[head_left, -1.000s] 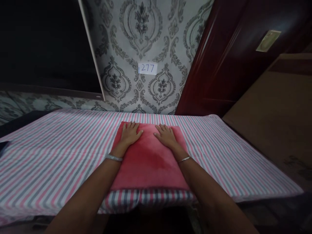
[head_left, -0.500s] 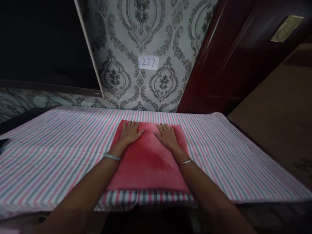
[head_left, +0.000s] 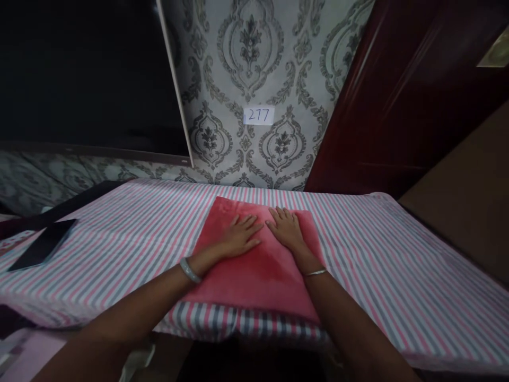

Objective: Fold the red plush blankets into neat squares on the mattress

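Observation:
A red plush cloth (head_left: 254, 281), folded into a flat rectangle, lies at the front middle of the table. My left hand (head_left: 240, 237) rests on its upper middle, fingers spread and pointing right. Flat near the cloth's upper right part is my right hand (head_left: 287, 228), its fingers apart and pointing away from me. Neither hand grips anything. A pale bangle (head_left: 190, 270) circles my left wrist, and a thin silver bracelet (head_left: 316, 272) is on the right one.
A pink, grey and white striped tablecloth (head_left: 369, 265) covers the table. A dark flat device (head_left: 43, 244) lies at the left. Behind are a large screen (head_left: 91, 79), a paper marked 277 (head_left: 259, 115) and a dark red door (head_left: 382, 106). A cardboard panel (head_left: 465, 201) stands at right.
My left hand has slid from the cloth's upper left corner toward its middle and turned to the right. My right hand stays at the upper right. The camera view has shifted left.

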Demonstrator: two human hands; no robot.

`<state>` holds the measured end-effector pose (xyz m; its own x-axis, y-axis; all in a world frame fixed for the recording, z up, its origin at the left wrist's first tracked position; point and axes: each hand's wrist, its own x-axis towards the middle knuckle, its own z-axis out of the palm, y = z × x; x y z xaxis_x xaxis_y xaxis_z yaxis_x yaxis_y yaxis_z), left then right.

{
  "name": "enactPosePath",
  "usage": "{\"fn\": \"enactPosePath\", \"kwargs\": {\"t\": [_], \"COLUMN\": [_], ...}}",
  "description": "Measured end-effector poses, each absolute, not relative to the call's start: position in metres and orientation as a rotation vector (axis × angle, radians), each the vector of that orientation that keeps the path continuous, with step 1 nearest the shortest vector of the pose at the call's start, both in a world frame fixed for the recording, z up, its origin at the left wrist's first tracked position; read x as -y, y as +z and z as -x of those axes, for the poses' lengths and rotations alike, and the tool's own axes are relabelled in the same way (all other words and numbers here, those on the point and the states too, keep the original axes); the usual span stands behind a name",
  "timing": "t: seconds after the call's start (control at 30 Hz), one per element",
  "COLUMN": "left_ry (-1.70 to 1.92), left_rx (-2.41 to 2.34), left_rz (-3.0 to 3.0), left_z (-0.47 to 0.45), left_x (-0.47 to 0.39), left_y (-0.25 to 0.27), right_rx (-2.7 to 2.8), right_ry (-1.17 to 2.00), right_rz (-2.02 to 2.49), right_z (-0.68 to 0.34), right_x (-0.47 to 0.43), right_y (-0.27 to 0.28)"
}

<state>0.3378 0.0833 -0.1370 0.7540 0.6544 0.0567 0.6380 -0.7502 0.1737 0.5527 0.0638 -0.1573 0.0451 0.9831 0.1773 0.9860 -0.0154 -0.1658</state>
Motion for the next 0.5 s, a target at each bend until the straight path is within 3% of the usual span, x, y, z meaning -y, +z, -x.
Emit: {"fn": "enactPosePath", "kwargs": {"t": [0.3,0.5], "left_ry": [0.12,0.334], "left_rx": [-1.483,-1.52], "left_rz": [-2.671,-2.485], "left_z": [-0.309,-0.285], "left_x": [-0.141,-0.162], "left_y": [-0.131,-0.16], "right_rx": [2.012,2.021], "right_ry": [-0.007,0.022], "right_rz": [2.084,2.083], "right_z": [-0.553,-0.554], "right_x": [-0.064,-0.066], "right_y": [-0.159,-0.158]}}
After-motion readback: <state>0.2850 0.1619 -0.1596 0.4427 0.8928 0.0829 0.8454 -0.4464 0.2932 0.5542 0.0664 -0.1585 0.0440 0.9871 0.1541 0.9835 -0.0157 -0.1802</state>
